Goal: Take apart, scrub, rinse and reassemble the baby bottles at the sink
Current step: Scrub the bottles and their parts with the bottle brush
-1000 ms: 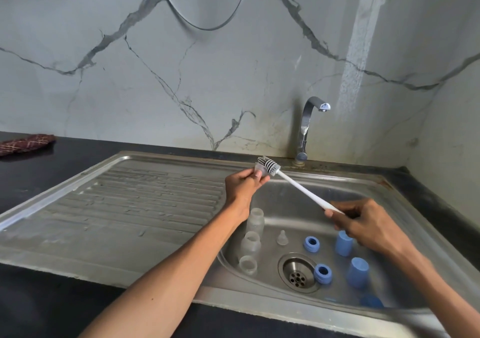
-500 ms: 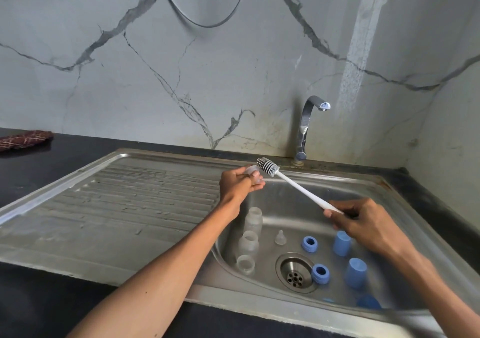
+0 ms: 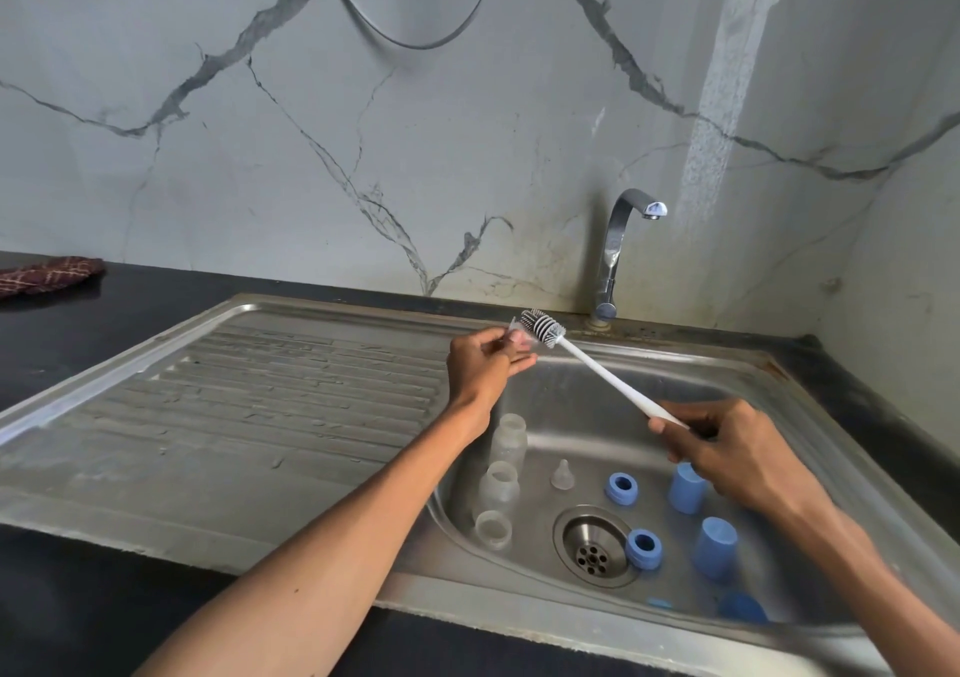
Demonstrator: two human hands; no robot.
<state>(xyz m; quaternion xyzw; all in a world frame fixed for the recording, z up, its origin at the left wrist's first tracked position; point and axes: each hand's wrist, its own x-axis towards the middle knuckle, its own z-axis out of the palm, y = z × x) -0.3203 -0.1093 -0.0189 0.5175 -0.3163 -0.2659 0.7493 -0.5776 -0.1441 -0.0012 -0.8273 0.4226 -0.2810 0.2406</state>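
In the sink basin point(image 3: 597, 406), three clear bottle bodies point(image 3: 498, 486) are standing left of the drain point(image 3: 592, 546), with a clear nipple point(image 3: 562, 474), blue collar rings point(image 3: 621, 489) and blue caps point(image 3: 716, 546) lying around it. Above, the right hand point(image 3: 727, 455) is gripping the bottle brush point(image 3: 602, 372) by its white handle. Farther back, the left hand point(image 3: 483, 367) is pinching a small clear part point(image 3: 519, 336) against the bristle head.

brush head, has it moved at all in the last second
No. The brush head still sits just left of the tap base, against the clear piece in the left hand; the right hand holds the brush handle.
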